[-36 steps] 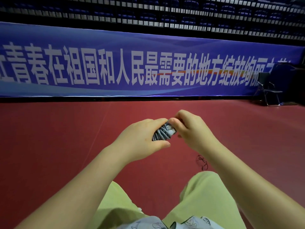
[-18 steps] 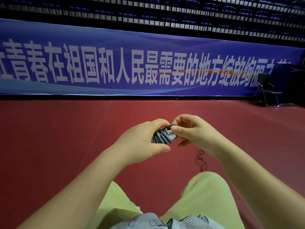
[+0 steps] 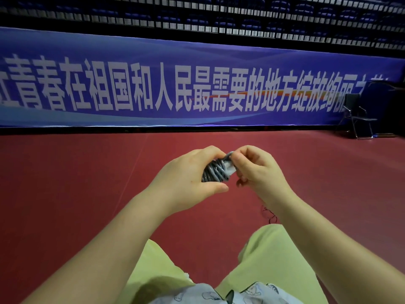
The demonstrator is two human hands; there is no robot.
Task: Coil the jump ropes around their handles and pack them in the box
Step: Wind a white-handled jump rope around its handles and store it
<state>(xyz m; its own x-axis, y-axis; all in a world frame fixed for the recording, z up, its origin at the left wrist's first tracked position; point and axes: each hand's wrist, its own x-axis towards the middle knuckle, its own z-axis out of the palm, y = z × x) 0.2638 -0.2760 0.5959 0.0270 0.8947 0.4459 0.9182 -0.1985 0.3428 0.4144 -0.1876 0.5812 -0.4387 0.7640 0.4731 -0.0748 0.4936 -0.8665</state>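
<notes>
My left hand (image 3: 188,178) grips the coiled jump rope (image 3: 215,172); my right hand (image 3: 256,170) pinches its last loop; I'd tuck that under a tight wrap.

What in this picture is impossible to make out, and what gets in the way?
Head view only:
- Jump rope bundle: mostly covered by the left hand and the right hand; the handles' shape is hidden.
- Rope's loose end: hidden among the right hand's fingers.
- The packing box: not in view.
- Dark tangle on the floor: too small to identify.
- Banner: text cut off at both edges.
</notes>
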